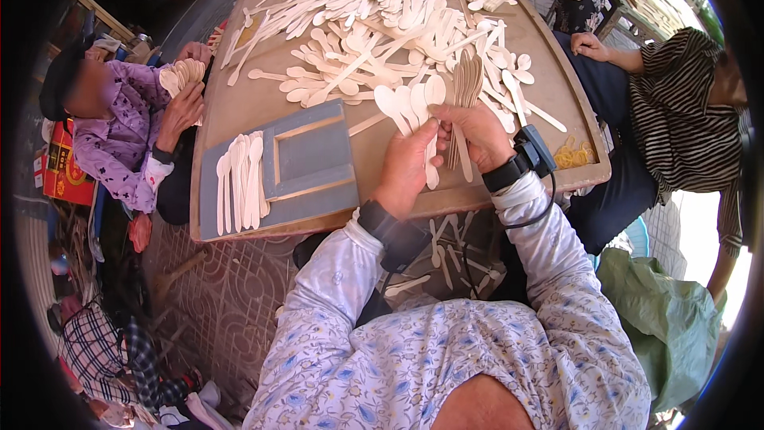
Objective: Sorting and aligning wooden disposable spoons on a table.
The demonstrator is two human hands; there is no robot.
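In front of me, above the near edge of the table, my left hand (403, 169) is closed round several pale wooden spoons (410, 105), their bowls fanned upward. Beside it, my right hand (482, 132) grips a darker, shaded stack of wooden spoons (467, 80), seen mostly edge-on. The right thumb and fingertips meet the rightmost spoon of the left hand's fan. Just beyond both hands spreads a large heap of loose wooden spoons (350, 60). To the left, a row of wooden spoons (240, 179) lies on a grey board (306, 203) with a raised wooden frame.
The brown table (227, 107) has a raised rim. Yellow rubber bands (574, 154) lie at its right near corner. Co-workers sit around; one at left holds a spoon bundle (183, 77). Fallen spoons (446, 251) lie below the table. A green sack (656, 322) stands at right.
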